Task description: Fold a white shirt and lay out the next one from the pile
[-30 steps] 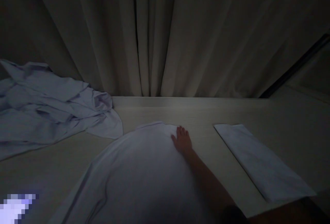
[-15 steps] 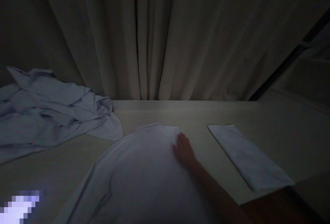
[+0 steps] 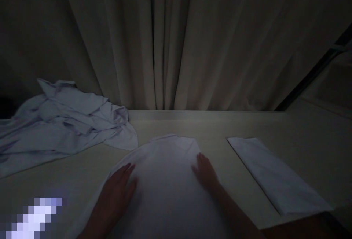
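Note:
A white garment that looks like a shirt (image 3: 167,180) lies spread on the pale table (image 3: 214,132), its lower part running out of view towards me. On its left side rests my left hand (image 3: 118,187), fingers stretched forward with the thumb apart. My right hand (image 3: 205,169) lies at the garment's right edge, near the upper corner, fingers extended and thumb apart. Neither hand grips anything. The dim light blurs the fine detail of the cloth.
A rumpled heap of white cloth (image 3: 74,118) lies at the left. On the right a neatly folded white cloth (image 3: 277,176) reaches to the table's front edge. Beige curtains (image 3: 132,48) hang behind. A pixelated bright patch covers the lower left corner.
My left hand has come into view and onto the garment's left side. My right hand has shifted slightly down its right edge. The whole view has moved a little.

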A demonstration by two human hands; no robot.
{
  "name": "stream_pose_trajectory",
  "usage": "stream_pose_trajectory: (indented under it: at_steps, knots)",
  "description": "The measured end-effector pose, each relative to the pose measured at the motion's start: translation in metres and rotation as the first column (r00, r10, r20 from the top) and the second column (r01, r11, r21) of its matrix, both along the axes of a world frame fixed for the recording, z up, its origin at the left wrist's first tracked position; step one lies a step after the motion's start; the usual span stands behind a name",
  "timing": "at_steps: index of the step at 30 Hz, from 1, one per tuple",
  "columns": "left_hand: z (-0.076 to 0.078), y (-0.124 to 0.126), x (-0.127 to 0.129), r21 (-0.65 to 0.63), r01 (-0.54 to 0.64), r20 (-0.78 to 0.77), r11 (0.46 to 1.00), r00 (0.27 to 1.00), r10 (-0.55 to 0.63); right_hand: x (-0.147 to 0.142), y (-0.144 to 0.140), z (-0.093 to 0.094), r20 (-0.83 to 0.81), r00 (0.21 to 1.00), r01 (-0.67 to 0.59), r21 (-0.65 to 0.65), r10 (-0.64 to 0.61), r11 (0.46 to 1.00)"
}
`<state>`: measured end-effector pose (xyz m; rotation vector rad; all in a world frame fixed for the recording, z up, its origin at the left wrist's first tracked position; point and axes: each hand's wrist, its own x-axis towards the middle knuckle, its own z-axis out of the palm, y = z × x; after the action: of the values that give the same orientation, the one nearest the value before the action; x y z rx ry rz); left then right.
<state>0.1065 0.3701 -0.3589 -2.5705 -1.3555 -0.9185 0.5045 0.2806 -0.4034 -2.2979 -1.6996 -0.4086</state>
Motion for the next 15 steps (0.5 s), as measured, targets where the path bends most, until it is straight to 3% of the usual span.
stream_pose_trajectory:
  at_steps: [3,6,8,10,15]
  knots:
    - [0.014,0.035,0.060,-0.202,-0.053,-0.125,0.978,0.992,0.028,0.000,0.001,-0.001,0.016,1.000,0.011,0.010,-0.011,1.000]
    - [-0.002,0.070,0.094,-0.309,-0.145,-0.256,0.940,0.965,0.064,0.001,0.002,-0.003,0.008,1.000,0.026,0.007,-0.026,1.000]
    - [-0.011,0.089,0.099,-0.335,-0.177,-0.301,0.925,0.951,0.073,0.002,0.002,-0.003,-0.001,1.000,0.028,0.007,-0.028,1.000]
    - [-0.011,0.105,0.096,-0.373,-0.182,-0.339,0.910,0.939,0.049,0.003,0.002,-0.004,-0.004,1.000,0.026,0.010,-0.026,1.000]
    - [0.019,0.139,0.092,-0.383,-0.064,-0.318,0.921,0.946,-0.066,0.007,0.003,-0.006,0.015,1.000,-0.004,0.023,0.003,1.000]
